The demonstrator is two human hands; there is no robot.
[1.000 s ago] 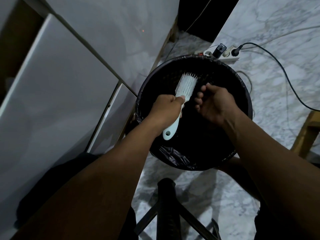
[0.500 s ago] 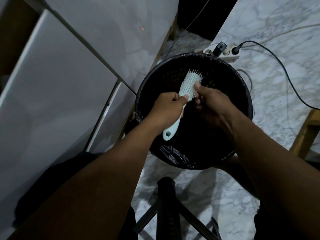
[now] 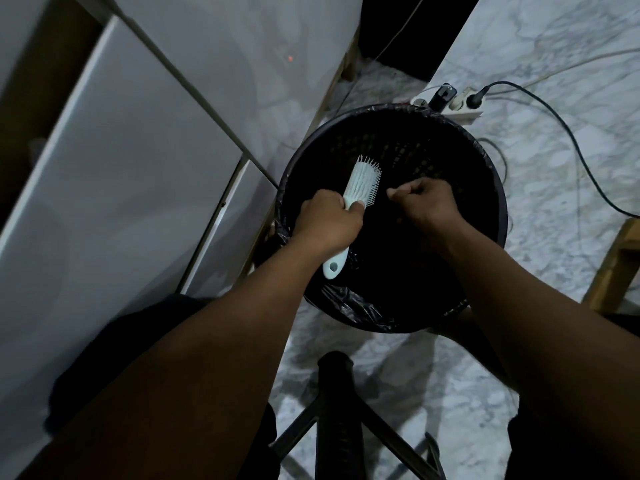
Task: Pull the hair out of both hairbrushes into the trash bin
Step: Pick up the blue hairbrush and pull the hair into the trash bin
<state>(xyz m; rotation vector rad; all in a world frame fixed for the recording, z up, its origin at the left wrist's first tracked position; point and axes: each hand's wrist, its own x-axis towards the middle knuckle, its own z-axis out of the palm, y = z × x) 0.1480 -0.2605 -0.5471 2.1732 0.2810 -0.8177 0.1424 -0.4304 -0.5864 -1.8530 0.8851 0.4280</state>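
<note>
A pale blue hairbrush (image 3: 363, 183) is held over the black trash bin (image 3: 485, 188), bristles facing right. My left hand (image 3: 327, 221) grips its handle near the head; the handle end with a hole sticks out below my wrist. My right hand (image 3: 426, 202) hovers over the bin just right of the brush, apart from it, with fingers pinched together. Whether hair is between the fingers is too dark to tell. The bin has a black liner and its inside is dark. Only one hairbrush is in view.
White cabinet doors (image 3: 131, 174) stand close on the left of the bin. A white power strip (image 3: 457, 105) with plugs and a black cable (image 3: 568, 133) lies on the marble floor behind the bin. A black stool frame (image 3: 334, 403) is below, a wooden leg (image 3: 616, 265) at right.
My right hand has pulled away from the bristles to the right, fingers pinched. The brush has turned a little and dropped lower over the bin in my left hand.
</note>
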